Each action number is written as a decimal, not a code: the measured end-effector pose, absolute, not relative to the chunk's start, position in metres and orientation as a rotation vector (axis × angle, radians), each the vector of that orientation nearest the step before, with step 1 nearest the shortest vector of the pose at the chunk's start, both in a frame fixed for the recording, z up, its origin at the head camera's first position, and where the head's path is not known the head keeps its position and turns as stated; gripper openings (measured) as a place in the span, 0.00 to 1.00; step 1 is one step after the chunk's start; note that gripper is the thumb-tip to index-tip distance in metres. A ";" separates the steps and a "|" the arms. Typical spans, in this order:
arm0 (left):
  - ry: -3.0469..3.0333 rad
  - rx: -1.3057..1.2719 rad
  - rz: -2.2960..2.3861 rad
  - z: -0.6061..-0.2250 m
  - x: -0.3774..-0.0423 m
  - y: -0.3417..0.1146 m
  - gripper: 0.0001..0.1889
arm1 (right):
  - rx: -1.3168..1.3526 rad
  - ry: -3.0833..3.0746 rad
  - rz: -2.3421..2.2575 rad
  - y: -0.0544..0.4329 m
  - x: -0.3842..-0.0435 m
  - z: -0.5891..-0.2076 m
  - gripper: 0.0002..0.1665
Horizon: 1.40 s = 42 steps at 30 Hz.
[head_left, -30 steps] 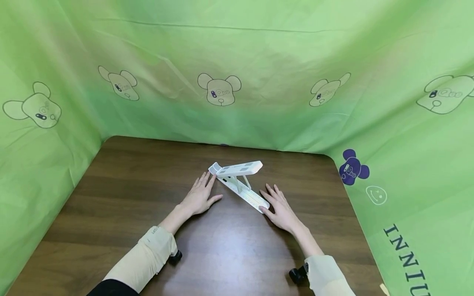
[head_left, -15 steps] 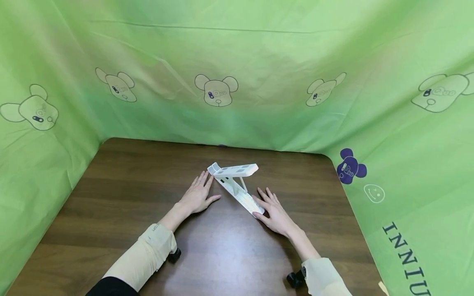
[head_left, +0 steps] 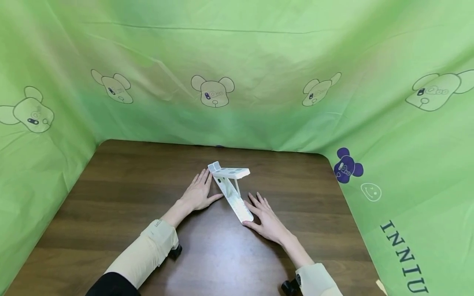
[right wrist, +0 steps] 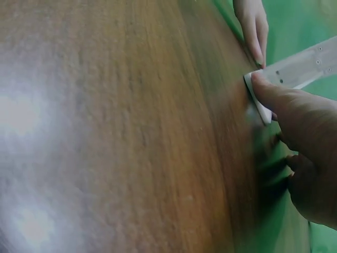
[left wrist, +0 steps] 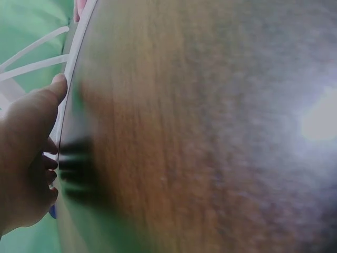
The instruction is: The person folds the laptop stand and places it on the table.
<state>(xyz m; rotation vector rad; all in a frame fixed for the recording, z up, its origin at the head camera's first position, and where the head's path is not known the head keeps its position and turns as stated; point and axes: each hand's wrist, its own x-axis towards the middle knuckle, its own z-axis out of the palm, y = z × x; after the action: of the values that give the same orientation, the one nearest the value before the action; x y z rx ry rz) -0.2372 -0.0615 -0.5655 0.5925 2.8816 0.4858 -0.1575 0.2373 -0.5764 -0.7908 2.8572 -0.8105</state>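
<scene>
A white folding laptop stand (head_left: 234, 202) stands on the brown table at a slant, its upper arm raised on thin struts above the long base. At the far end, my left hand (head_left: 197, 195) lies along the left side with fingers straight, fingertips by the end lip and thumb pointing at the base. My right hand (head_left: 267, 222) is at the near end, thumb against the end edge and outstretched fingers along the right side. In the right wrist view the thumb (right wrist: 268, 89) touches the base's end. The left wrist view shows the left thumb (left wrist: 59, 84) at the base's edge.
The wooden table (head_left: 140, 172) has rounded far corners. A green curtain (head_left: 259, 49) with printed bear heads hangs behind it and on both sides. A small pale object (head_left: 381, 286) shows at the right table edge.
The stand has turned, its near end swinging left and toward me. My right hand has moved left and nearer with that end. My left hand has stayed by the far end.
</scene>
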 end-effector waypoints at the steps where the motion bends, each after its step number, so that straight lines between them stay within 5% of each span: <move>1: 2.880 0.600 0.483 -0.565 -0.238 -0.061 0.54 | -0.794 2.855 -0.801 0.236 -0.158 -0.576 0.44; 33: 2.861 0.736 0.460 -0.565 -0.255 -0.064 0.49 | -0.903 2.947 -0.798 0.205 -0.143 -0.583 0.46; 42: 2.855 0.826 0.597 -0.576 -0.255 -0.062 0.40 | -0.980 2.985 -0.843 0.196 -0.140 -0.589 0.43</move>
<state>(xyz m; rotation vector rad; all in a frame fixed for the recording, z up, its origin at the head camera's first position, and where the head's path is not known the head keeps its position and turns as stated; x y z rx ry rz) -0.2548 -0.0616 -0.5756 0.8261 2.8553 0.5966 -0.1398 0.1962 -0.5887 -0.9805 2.9851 -0.8433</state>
